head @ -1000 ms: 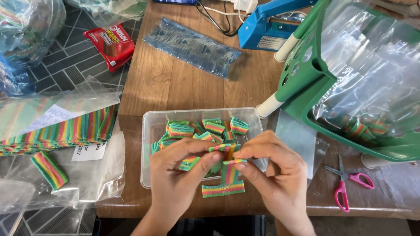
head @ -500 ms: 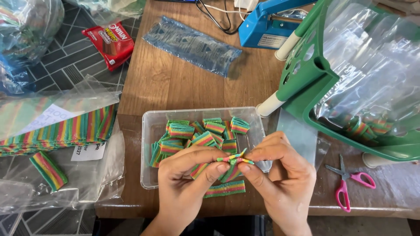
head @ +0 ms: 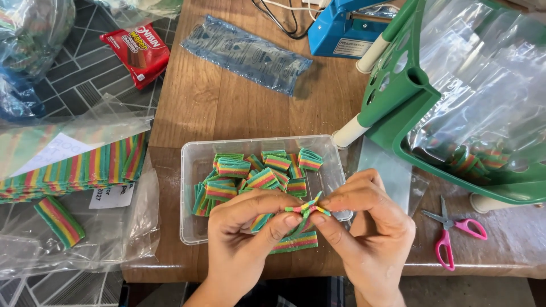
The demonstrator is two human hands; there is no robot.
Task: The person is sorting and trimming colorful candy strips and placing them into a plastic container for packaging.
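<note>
Both hands meet at the near table edge. Left hand (head: 244, 241) and right hand (head: 369, 233) are closed fingertip to fingertip on one thin rainbow candy strip (head: 307, 208), pinched between thumbs and forefingers; its short ends fan out just above the pinch

Directly under the fingers, partly hidden by them: a flat rainbow strip piece (head: 296, 243) on the wooden table (head: 227, 108), touching the near rim of the clear plastic tray (head: 190, 193). The hands overlap that rim

Just beyond the hands, inside the tray: pile of cut rainbow candy pieces (head: 256, 173), loose, some stacked

Right of the right hand, near: pink-handled scissors (head: 452, 230), lying apart from it; a clear flat bag (head: 387, 170) just beyond the knuckles

Left of the left hand, well apart: clear bags holding long rainbow candy sheets (head: 74, 165); one loose rainbow bar (head: 58, 220)

Further right and beyond: green plastic frame (head: 398, 96) holding an open clear bag with candy pieces inside

Farthest: blue-printed flat packet (head: 247, 54), red snack packet (head: 138, 52), blue sealing machine (head: 341, 25)
</note>
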